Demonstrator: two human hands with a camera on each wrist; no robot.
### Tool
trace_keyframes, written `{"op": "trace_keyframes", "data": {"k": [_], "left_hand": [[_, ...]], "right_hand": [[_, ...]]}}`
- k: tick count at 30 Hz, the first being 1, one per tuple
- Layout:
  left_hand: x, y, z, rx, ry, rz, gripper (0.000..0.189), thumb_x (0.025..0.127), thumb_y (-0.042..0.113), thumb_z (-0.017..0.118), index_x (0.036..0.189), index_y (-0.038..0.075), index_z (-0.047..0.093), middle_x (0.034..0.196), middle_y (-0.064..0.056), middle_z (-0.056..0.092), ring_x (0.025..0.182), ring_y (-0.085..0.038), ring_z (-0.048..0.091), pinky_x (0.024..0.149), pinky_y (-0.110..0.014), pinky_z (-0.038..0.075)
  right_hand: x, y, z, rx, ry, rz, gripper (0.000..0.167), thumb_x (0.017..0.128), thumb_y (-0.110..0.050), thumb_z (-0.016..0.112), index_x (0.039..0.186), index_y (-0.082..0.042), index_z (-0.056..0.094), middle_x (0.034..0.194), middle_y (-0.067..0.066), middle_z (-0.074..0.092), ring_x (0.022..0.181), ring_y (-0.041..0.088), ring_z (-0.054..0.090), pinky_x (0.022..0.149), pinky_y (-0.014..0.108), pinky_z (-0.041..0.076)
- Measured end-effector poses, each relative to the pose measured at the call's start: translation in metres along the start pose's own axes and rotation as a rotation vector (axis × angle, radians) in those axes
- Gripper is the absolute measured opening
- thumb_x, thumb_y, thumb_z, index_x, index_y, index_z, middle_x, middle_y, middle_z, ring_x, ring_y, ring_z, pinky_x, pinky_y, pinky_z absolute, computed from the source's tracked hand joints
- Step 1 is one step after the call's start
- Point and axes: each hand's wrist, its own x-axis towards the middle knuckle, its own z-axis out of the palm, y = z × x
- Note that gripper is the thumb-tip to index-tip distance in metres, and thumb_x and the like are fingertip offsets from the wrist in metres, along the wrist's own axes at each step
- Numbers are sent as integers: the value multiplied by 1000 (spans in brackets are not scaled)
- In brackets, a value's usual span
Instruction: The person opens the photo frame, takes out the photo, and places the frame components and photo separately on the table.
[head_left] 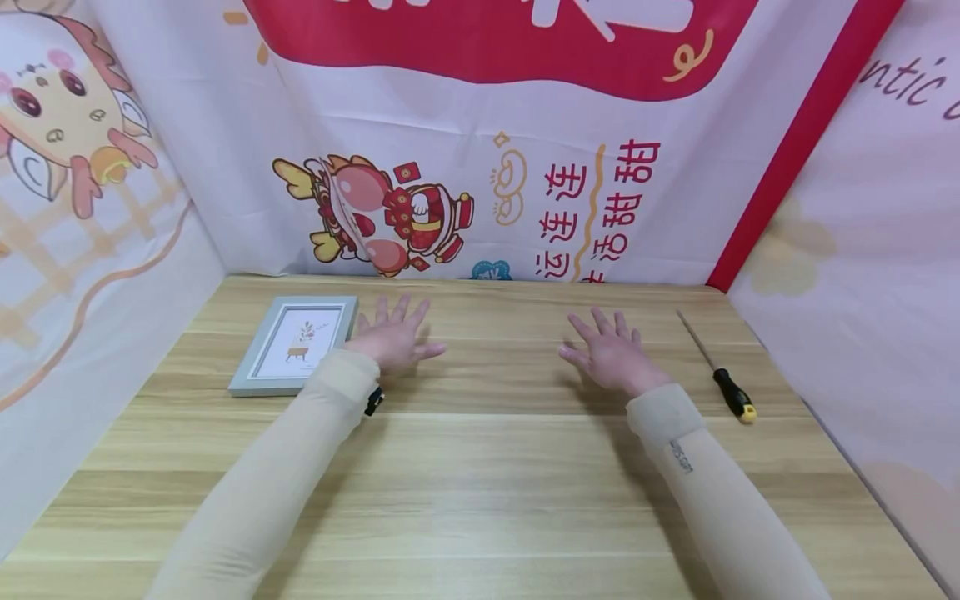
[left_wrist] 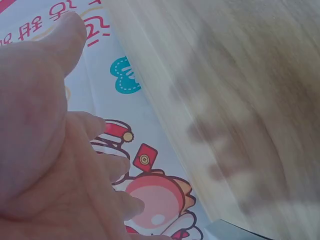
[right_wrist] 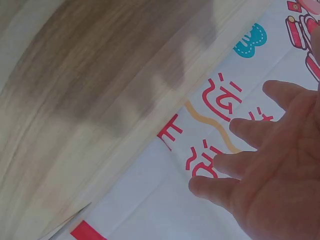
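Observation:
My left hand (head_left: 392, 342) is held above the table with its fingers spread, just right of a picture frame (head_left: 255, 367). The frame has a pale grey-blue border and a print of a potted plant, and my sleeve overlaps its lower right corner in the head view. My right hand (head_left: 611, 354) hovers palm down with spread fingers, holding nothing. To its right lies a screwdriver (head_left: 729, 392) with a black and yellow handle and a long thin shaft pointing away. In the right wrist view only the tip of the screwdriver (right_wrist: 75, 215) shows.
The wooden table (head_left: 480, 483) ends at a white and red printed cloth (head_left: 465, 125) hanging behind it. More printed cloth hangs along the left side (head_left: 97, 275) and the right side (head_left: 855, 333). Both hands cast shadows on the tabletop.

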Motion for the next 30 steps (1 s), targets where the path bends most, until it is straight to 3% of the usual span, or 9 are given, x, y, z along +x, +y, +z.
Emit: {"op": "trace_keyframes", "data": {"k": [3,6,11,15,19,22,26,30], "left_hand": [[0,-6,0,12,15,-10,94,92,71,43,161,20,5,165,-18,-5,144,-49,-16,107,-75,-3],[-1,-18,-3,4,48,-37,93,94,64,50,161,18,7,164,-21,0,143,-53,-12,104,-77,-1],[-9,-51,-14,-33,89,-170,87,96,51,58,158,7,16,157,-34,13,137,-65,5,98,-82,14],[-21,-81,-19,-36,42,-261,90,96,48,55,153,-9,15,147,-45,22,131,-65,23,101,-75,27],[-34,-101,-19,-37,-33,-272,96,96,50,54,147,-20,13,143,-46,28,126,-56,39,103,-64,37],[-37,-104,-15,-37,-47,-252,93,95,48,55,145,-21,19,142,-44,33,123,-52,44,101,-61,40],[-36,-96,-11,-11,-20,-235,78,89,37,61,137,-19,36,129,-40,49,110,-48,54,90,-59,47],[-35,-86,-10,-16,-20,-249,73,87,30,64,136,-19,38,124,-39,51,104,-49,55,86,-59,48]], "right_hand": [[-2,1,-1,-13,3,-7,76,100,-63,35,160,-20,17,163,24,2,143,55,-6,108,73,0],[-5,2,-2,-21,32,-29,74,101,-58,41,158,-14,25,160,27,17,142,55,11,110,71,12],[-11,4,-3,-25,91,-68,62,101,-41,55,148,-3,45,145,28,45,133,47,41,109,60,32],[-18,7,-5,-35,121,-78,51,100,-33,58,139,1,55,134,24,57,125,43,51,105,56,39],[-26,4,-8,-58,144,-79,47,99,-30,60,135,0,59,129,24,61,122,42,54,102,57,42],[-31,2,-10,-71,146,-70,46,99,-30,60,134,0,60,129,24,62,121,43,55,100,57,43],[-36,2,-10,-85,135,-63,45,100,-31,59,134,-1,60,129,24,62,119,44,56,97,59,45],[-40,5,-8,-104,156,-77,44,99,-31,60,133,-2,62,124,24,64,114,44,60,91,59,48]]}}
